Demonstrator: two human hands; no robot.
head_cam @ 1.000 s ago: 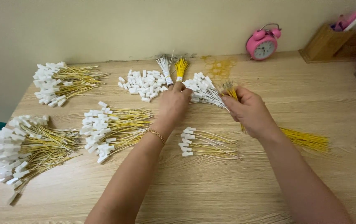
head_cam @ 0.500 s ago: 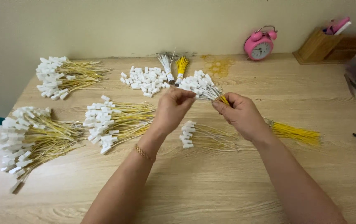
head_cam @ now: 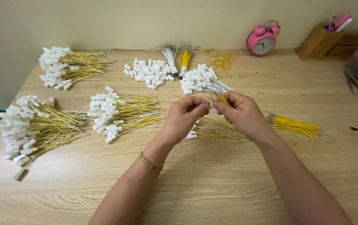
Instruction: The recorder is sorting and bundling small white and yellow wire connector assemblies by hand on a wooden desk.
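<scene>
— Head view: what's in hand?
— Left hand (head_cam: 185, 116) and right hand (head_cam: 239, 112) pinch one thin yellow wire (head_cam: 222, 98) above the pale wooden table (head_cam: 212, 183).
— Progress?
— Four finished white-capped bundles (head_cam: 116, 112) lie left; loose white plastic connectors (head_cam: 147, 71) remain far.

No packages, labels, signs or screens show on the wooden table (head_cam: 229, 183) or the wall behind it. The nearest thing of that kind is the round white dial of a pink alarm clock (head_cam: 263, 39) at the table's far edge.
</scene>
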